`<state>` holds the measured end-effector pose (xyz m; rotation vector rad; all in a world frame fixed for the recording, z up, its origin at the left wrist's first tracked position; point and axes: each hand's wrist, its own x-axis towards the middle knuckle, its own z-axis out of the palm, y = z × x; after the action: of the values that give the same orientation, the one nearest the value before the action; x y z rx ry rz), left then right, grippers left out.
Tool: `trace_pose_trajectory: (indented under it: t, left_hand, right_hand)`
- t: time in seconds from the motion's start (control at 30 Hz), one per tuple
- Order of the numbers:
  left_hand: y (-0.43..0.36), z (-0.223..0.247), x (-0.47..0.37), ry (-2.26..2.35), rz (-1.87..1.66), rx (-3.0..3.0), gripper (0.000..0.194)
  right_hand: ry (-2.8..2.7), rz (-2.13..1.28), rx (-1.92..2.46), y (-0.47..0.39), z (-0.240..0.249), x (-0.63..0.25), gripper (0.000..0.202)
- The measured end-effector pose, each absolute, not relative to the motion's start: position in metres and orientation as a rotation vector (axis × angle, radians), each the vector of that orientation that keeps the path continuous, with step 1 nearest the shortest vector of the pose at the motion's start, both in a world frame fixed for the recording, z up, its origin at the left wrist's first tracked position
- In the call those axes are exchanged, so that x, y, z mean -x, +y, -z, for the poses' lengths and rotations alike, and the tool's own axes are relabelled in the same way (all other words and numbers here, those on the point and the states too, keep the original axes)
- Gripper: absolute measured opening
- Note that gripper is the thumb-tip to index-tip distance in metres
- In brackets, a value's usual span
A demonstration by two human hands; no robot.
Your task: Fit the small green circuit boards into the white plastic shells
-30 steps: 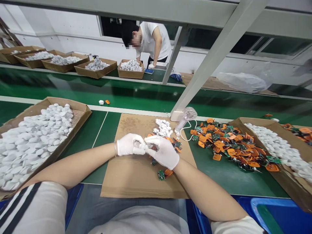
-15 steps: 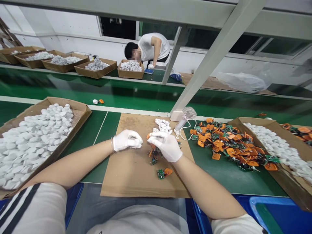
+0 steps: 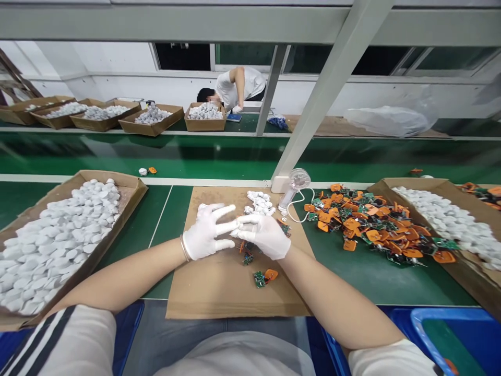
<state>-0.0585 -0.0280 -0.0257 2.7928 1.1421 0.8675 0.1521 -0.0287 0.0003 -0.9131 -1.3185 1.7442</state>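
My left hand (image 3: pixel 207 233), in a white glove, is over the cardboard sheet (image 3: pixel 203 292) with its fingers spread. Its fingertips meet those of my right hand (image 3: pixel 266 236), also white-gloved. The right fingers are bent together in a pinch, and whatever lies between them is hidden. Under and beside the right hand are green circuit boards with orange pieces, partly covered. Nearer to me lies one circuit board (image 3: pixel 260 279) joined to an orange piece (image 3: pixel 271 274). Small white parts (image 3: pixel 260 202) are heaped just beyond the right hand.
A cardboard tray of white parts (image 3: pixel 62 230) stands left, another tray (image 3: pixel 442 219) right. Orange-and-green circuit assemblies (image 3: pixel 371 224) are piled at right. A small clear fan (image 3: pixel 299 180) stands by the slanting post (image 3: pixel 313 109). Across the bench a person (image 3: pixel 240 86) bends over boxes.
My left hand has moved right and spread its fingers, reaching the right fingertips. The right hand has stayed nearly in place. The view has tipped slightly, and the person opposite bends lower.
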Motion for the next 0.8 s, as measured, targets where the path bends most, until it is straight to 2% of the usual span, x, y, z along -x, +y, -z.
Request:
trace_pose_trajectory:
  t: [0.1,0.3,0.47,0.57,0.63,0.73,0.8]
  left_hand:
    - [-0.032,0.028,0.054,1.042,-0.969,-2.836,0.024]
    - [-0.032,0.027,0.053,1.117,-0.978,-2.671,0.026]
    - [-0.036,0.021,0.050,1.373,-0.968,-2.490,0.019]
    - [-0.040,0.018,0.045,1.468,-0.941,-2.537,0.016]
    - [-0.043,0.018,0.040,1.498,-0.910,-2.605,0.013]
    - [-0.047,0.021,0.035,1.467,-0.897,-2.708,0.011]
    - [-0.048,0.025,0.035,1.480,-0.978,-2.723,0.018]
  right_hand:
    - [-1.321,-1.768,0.888,-0.031,0.001,-0.151,0.040]
    - [-1.367,-1.799,0.882,-0.030,0.005,-0.151,0.035]
    - [-1.488,-1.751,0.840,-0.032,-0.001,-0.149,0.027]
    - [-1.693,-1.601,0.877,-0.036,-0.005,-0.144,0.012]
    - [-1.863,-1.380,0.986,-0.039,-0.005,-0.139,0.004]
    - [-1.954,-1.065,1.169,-0.041,-0.003,-0.136,0.003]
    - [-1.861,-1.057,1.177,-0.037,-0.002,-0.140,0.006]
